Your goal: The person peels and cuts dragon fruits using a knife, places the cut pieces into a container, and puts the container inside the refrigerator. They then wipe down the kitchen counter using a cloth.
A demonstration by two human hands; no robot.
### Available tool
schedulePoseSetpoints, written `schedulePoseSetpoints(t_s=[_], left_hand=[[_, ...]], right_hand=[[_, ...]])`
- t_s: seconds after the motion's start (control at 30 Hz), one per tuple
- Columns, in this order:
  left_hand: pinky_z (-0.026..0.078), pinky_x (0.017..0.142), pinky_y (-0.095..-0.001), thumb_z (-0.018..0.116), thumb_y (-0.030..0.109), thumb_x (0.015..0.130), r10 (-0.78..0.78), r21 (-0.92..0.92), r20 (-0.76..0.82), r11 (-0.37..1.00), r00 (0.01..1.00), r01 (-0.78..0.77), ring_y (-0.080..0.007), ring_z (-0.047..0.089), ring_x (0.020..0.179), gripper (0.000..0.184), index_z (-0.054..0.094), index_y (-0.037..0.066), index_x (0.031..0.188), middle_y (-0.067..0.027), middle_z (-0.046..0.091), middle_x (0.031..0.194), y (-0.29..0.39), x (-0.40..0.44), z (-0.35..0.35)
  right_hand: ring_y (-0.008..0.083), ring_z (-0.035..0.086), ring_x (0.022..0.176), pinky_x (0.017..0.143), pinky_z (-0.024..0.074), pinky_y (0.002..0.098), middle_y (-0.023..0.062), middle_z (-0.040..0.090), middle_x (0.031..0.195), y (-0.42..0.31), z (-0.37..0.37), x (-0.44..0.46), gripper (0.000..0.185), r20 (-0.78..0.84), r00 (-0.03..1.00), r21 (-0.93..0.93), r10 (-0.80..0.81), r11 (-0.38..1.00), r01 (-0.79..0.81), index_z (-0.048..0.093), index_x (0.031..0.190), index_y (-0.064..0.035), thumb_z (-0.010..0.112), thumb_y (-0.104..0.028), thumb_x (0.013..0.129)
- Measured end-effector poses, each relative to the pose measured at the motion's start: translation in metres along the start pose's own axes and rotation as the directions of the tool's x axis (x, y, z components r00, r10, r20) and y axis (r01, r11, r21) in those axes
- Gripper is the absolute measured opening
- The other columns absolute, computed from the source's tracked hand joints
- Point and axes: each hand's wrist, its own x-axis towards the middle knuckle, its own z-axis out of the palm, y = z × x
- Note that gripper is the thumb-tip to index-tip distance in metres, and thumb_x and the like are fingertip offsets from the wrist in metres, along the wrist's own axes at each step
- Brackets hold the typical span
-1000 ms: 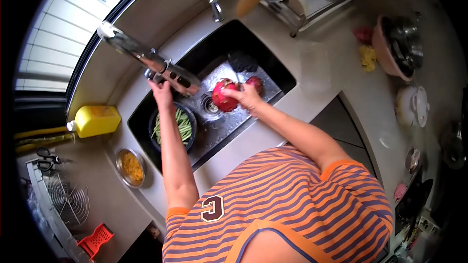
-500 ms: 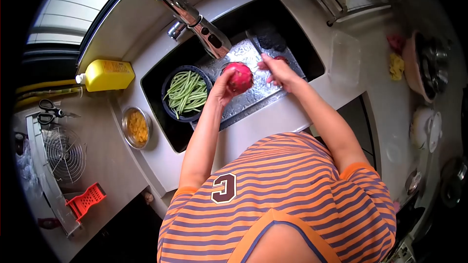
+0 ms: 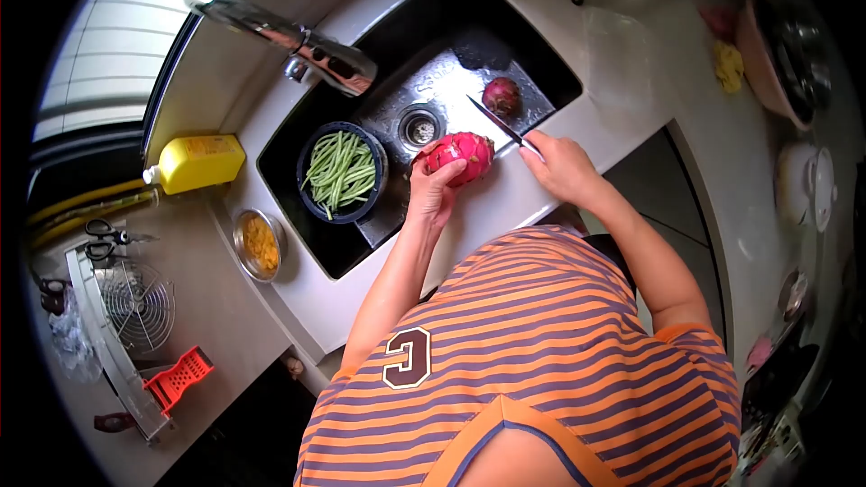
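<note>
A red dragon fruit [image 3: 464,157] is held in my left hand [image 3: 434,191] over the sink's front edge, thumb on top. My right hand [image 3: 564,169] grips a small knife [image 3: 494,116] just right of the fruit, its blade pointing up and left, apart from the fruit. A second, smaller dragon fruit [image 3: 502,96] lies in the sink [image 3: 431,81] beyond the blade. Green beans [image 3: 340,171] fill a dark round colander [image 3: 305,191] at the sink's left end.
The chrome faucet [image 3: 289,40] reaches over the sink from the back left. A yellow bottle [image 3: 204,163] and a metal bowl of orange pieces [image 3: 259,245] stand to the left. A clear plastic tray [image 3: 621,59] lies to the right.
My left hand has brought the large fruit nearer the sink's front edge. My right hand, without a knife half a second ago, now holds one. The faucet's handle is no longer touched.
</note>
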Motion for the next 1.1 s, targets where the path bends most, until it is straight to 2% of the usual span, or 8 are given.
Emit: schedulePoseSetpoints(t_s=[0.1, 0.27, 0.4, 0.5, 0.57, 0.63, 1.0, 1.1], left_hand=[[0.046, 0.088, -0.0343, 0.081, 0.004, 0.057, 0.215, 0.235, -0.062, 0.952, 0.975, -0.195, -0.02, 0.052, 0.1, 0.065, 0.045, 0.005, 0.111, -0.0086, 0.05, 0.109, -0.022, 0.006, 0.005], [0.044, 0.087, -0.0312, 0.087, 0.013, 0.05, 0.263, 0.628, 0.016, 0.748, 0.965, -0.215, -0.0184, 0.052, 0.098, 0.08, 0.042, 0.004, 0.115, -0.0107, 0.051, 0.107, -0.017, 0.009, 0.0], [0.047, 0.083, -0.0307, 0.088, 0.017, 0.048, -0.036, 0.796, 0.292, 0.563, 0.956, -0.222, -0.021, 0.057, 0.091, 0.09, 0.037, 0.002, 0.12, -0.0135, 0.054, 0.102, 0.019, 0.007, 0.017], [0.047, 0.082, -0.0295, 0.089, 0.018, 0.046, -0.062, 0.913, 0.324, 0.28, 0.944, -0.295, -0.0214, 0.057, 0.093, 0.091, 0.038, -0.001, 0.12, -0.0136, 0.054, 0.104, 0.023, 0.009, 0.027], [0.045, 0.085, -0.0347, 0.088, 0.029, 0.041, 0.063, 0.942, 0.332, 0.031, 0.941, -0.334, -0.0273, 0.056, 0.098, 0.089, 0.044, -0.002, 0.112, -0.0169, 0.053, 0.106, 0.016, -0.005, 0.05], [0.044, 0.086, -0.038, 0.085, 0.033, 0.042, 0.135, 0.932, 0.361, -0.08, 0.923, -0.353, -0.0319, 0.054, 0.098, 0.085, 0.047, -0.001, 0.109, -0.0178, 0.053, 0.104, 0.007, -0.006, 0.053], [0.045, 0.081, -0.0392, 0.081, 0.027, 0.047, 0.221, 0.966, 0.214, -0.195, 0.951, -0.172, -0.0336, 0.055, 0.092, 0.067, 0.052, 0.0, 0.1, -0.0176, 0.055, 0.098, -0.008, -0.009, 0.066], [0.045, 0.08, -0.0393, 0.08, 0.024, 0.047, 0.28, 0.886, 0.432, -0.311, 0.857, -0.345, -0.0343, 0.054, 0.09, 0.065, 0.051, 0.0, 0.099, -0.0167, 0.053, 0.096, -0.024, -0.017, 0.068]], right_hand=[[0.0425, 0.057, 0.065, 0.06, 0.0436, 0.0522, 0.022, 0.059, 0.065, -0.005, -0.002, -0.033, 0.021, -0.027, 0.999, -0.041, 0.033, 0.999, -0.035, 0.05, 0.089, -0.0058, 0.049, -0.027, 0.087], [0.0392, 0.058, 0.059, 0.055, 0.0436, 0.0497, 0.0187, 0.059, 0.062, -0.012, 0.009, -0.068, 0.017, -0.065, 0.995, -0.04, 0.069, 0.997, -0.072, 0.048, 0.089, -0.0046, 0.049, -0.022, 0.087], [0.0357, 0.059, 0.057, 0.054, 0.0449, 0.0464, 0.0163, 0.059, 0.061, -0.011, 0.012, -0.078, 0.017, -0.074, 0.997, -0.082, -0.005, 0.997, -0.001, 0.044, 0.085, -0.0028, 0.048, -0.019, 0.088], [0.0354, 0.06, 0.057, 0.052, 0.0459, 0.0451, 0.0179, 0.059, 0.061, -0.009, 0.012, -0.08, 0.017, -0.012, 1.0, -0.087, -0.009, 0.996, 0.008, 0.045, 0.085, -0.0012, 0.045, -0.018, 0.088], [0.0355, 0.06, 0.056, 0.052, 0.0458, 0.0453, 0.0179, 0.059, 0.06, -0.008, 0.01, -0.082, 0.017, -0.037, 0.999, -0.064, -0.031, 0.998, 0.029, 0.044, 0.085, -0.0012, 0.045, -0.018, 0.089], [0.0355, 0.06, 0.056, 0.051, 0.0458, 0.0451, 0.0179, 0.059, 0.06, -0.005, 0.007, -0.082, 0.017, -0.061, 0.997, -0.062, -0.045, 0.997, 0.041, 0.044, 0.085, -0.0012, 0.045, -0.018, 0.089], [0.0343, 0.063, 0.06, 0.055, 0.0503, 0.043, 0.0195, 0.06, 0.062, 0.0, 0.008, -0.069, 0.009, 0.06, 0.998, -0.134, -0.029, 0.99, 0.037, 0.044, 0.083, 0.0004, 0.047, -0.002, 0.076], [0.0347, 0.063, 0.062, 0.057, 0.0509, 0.042, 0.0203, 0.061, 0.065, 0.008, 0.01, -0.046, 0.01, 0.119, 0.992, -0.187, -0.051, 0.98, 0.073, 0.044, 0.084, 0.0016, 0.046, -0.003, 0.077]])
